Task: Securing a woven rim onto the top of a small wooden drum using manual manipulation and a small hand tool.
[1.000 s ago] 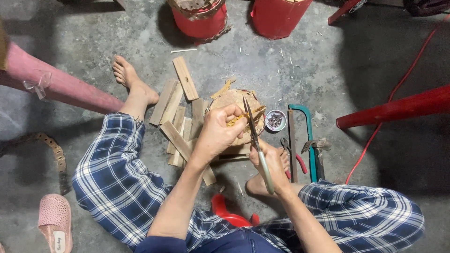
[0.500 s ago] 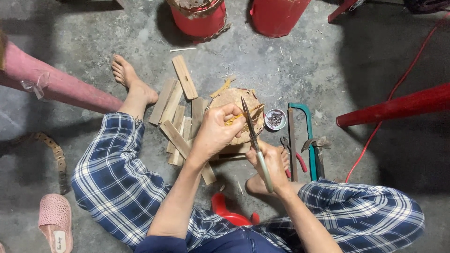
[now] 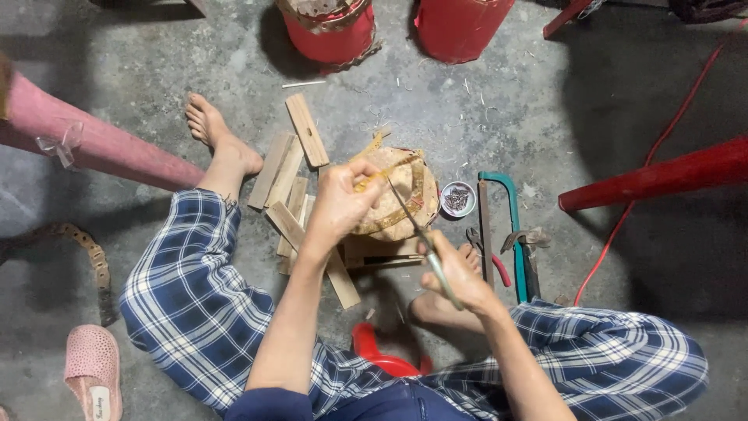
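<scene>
Resting on a wooden block between the person's feet, the round woven bamboo piece [image 3: 393, 195] sits at centre; the left hand [image 3: 339, 206] pinches its yellow strip [image 3: 383, 170] taut, seemingly for trimming; the right hand [image 3: 456, 273], at five o'clock, grips a long knife [image 3: 417, 234], now angled lower than before; a hacksaw [image 3: 499, 226] lies at three o'clock.
</scene>
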